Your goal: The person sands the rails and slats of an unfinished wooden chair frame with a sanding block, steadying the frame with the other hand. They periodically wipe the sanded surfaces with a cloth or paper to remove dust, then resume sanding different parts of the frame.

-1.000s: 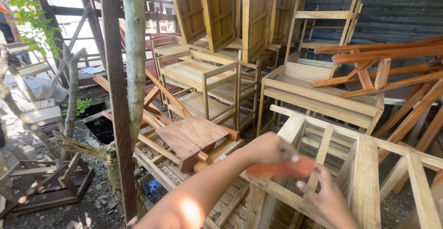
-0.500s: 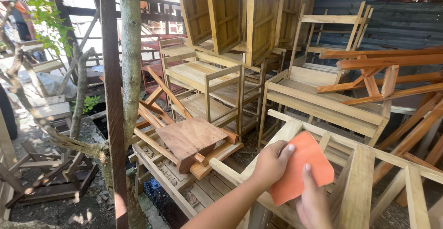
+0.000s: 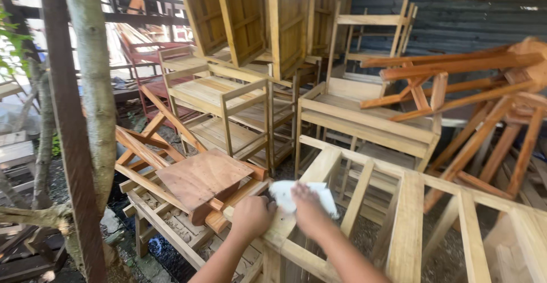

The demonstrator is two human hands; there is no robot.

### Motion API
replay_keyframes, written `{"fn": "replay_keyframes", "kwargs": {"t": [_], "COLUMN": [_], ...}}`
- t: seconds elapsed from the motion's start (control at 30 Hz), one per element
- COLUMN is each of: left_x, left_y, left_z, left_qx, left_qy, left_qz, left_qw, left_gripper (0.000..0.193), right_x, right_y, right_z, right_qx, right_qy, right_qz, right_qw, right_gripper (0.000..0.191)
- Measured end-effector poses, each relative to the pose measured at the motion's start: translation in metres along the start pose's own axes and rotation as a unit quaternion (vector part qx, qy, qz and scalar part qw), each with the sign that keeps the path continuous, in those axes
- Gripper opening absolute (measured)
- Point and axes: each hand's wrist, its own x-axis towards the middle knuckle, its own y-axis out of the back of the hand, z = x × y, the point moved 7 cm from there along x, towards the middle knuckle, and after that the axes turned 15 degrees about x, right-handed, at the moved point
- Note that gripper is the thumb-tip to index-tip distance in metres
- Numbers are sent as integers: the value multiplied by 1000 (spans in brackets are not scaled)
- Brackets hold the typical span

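Head view: we see a tree trunk (image 3: 94, 89) at left, then a reddish wooden panel (image 3: 202, 177). Our left hand (image 3: 250, 217) is curled closed against the near-left corner of an unfinished wooden frame (image 3: 407, 214). Our right hand (image 3: 307, 209) presses flat on a pale sheet (image 3: 285, 194) lying on that corner.
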Motion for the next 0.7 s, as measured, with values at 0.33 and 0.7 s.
{"fn": "replay_keyframes", "kwargs": {"t": [0.33, 0.7], "left_x": [3, 7], "left_y": [2, -2], "left_z": [1, -6], "left_qx": [-23, -29], "left_qy": [-25, 50], "left_qz": [42, -5], "left_qw": [999, 998], "left_gripper": [23, 26], "right_x": [-35, -23], "right_y": [0, 2], "right_z": [-12, -12], "right_qx": [74, 42], "right_qy": [51, 23], "right_qz": [-125, -73], "right_qw": [988, 996], "right_gripper": [79, 74]}}
